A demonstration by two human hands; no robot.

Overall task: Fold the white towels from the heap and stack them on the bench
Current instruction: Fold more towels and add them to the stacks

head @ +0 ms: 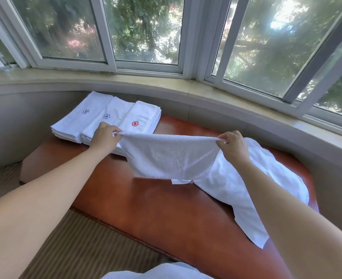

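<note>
Left hand and right hand each pinch a top corner — towel stretched taut above the bench.

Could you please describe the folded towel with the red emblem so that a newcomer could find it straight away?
Look at the reddish-brown wooden bench under the curved window. At its far left end three stacks of folded white towels sit side by side. The folded white towel with the red flower emblem tops the rightmost stack; its two neighbours carry blue emblems.
</note>
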